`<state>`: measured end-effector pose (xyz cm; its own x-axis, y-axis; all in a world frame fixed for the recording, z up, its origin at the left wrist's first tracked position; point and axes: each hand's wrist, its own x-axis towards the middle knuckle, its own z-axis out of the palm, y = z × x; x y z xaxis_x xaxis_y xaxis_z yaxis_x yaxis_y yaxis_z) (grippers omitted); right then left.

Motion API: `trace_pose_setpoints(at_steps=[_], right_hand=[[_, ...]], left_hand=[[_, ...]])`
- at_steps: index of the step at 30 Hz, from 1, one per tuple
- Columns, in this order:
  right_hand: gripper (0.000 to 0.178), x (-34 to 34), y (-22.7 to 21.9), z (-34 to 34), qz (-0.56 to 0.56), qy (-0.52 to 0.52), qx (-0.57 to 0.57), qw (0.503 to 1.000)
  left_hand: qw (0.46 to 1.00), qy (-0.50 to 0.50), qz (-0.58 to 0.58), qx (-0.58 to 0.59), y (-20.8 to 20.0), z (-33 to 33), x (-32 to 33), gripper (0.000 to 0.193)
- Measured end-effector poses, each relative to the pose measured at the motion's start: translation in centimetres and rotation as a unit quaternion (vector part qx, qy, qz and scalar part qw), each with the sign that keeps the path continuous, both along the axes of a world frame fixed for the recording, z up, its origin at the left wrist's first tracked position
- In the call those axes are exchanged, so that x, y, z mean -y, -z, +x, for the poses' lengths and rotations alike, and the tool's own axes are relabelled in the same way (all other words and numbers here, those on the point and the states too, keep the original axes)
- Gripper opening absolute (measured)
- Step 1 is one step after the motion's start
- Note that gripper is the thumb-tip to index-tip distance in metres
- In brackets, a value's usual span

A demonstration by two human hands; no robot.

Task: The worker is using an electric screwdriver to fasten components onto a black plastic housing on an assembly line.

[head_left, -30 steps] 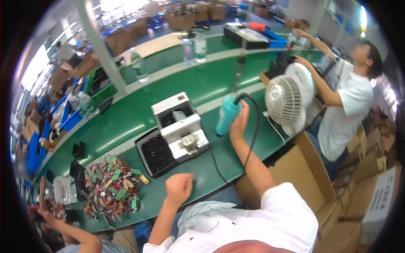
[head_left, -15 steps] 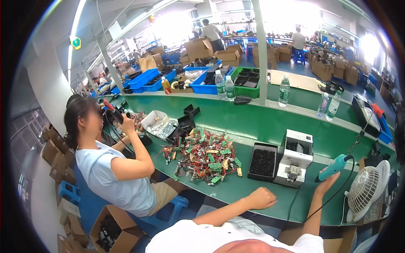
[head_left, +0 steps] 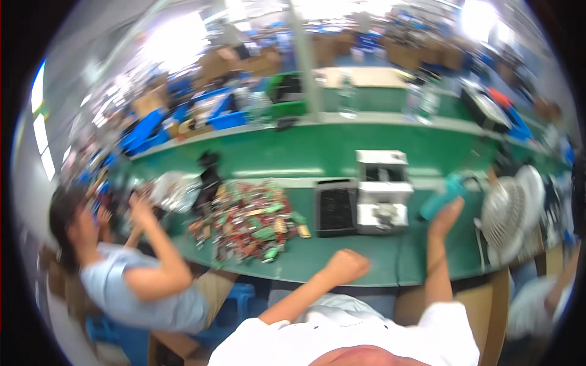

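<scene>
My left hand (head_left: 348,266) rests as a closed fist at the near edge of the green bench (head_left: 299,259); whatever its curled fingers may hold is hidden. In my right hand (head_left: 447,219) is a teal electric screwdriver (head_left: 441,198), tilted with its tip toward the lower left. A white screw feeder (head_left: 383,204) stands between and beyond my hands. Next to it on the left is a black tray (head_left: 336,232) of small dark parts. Further left lies a heap of green circuit boards with red wires (head_left: 250,221). Motion blurs the picture.
A white fan (head_left: 506,213) stands right of the screwdriver. At the left, a co-worker in light blue (head_left: 137,287) sits with raised hands. Water bottles (head_left: 348,97) and blue bins (head_left: 143,131) line the shelf behind the bench. Another person (head_left: 540,305) shows at the right edge.
The view has swung to the right, so the bench things and the co-worker appear further left. My right hand still holds the screwdriver, and my left hand stays a fist.
</scene>
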<state>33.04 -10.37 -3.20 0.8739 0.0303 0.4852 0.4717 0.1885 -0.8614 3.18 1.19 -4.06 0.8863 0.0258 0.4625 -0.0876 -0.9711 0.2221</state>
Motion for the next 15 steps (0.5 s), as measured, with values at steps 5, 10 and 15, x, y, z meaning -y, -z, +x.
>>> trace_pose_setpoints(at_steps=[5,10,15], right_hand=[[0.037,-1.9,-1.2,-1.4,-0.060,0.034,0.024,0.997],[0.040,-1.5,-2.9,0.2,-0.033,-0.153,-0.030,0.987],[0.045,-4.4,-2.5,9.1,-0.294,-0.015,0.002,0.956]], left_hand=[[1.000,-0.011,0.011,-0.019,-0.8,0.1,0.0,0.023],[1.000,-0.006,0.008,-0.001,-1.1,0.9,0.8,0.025],[0.999,-0.012,0.033,-0.013,-1.4,0.7,0.6,0.023]])
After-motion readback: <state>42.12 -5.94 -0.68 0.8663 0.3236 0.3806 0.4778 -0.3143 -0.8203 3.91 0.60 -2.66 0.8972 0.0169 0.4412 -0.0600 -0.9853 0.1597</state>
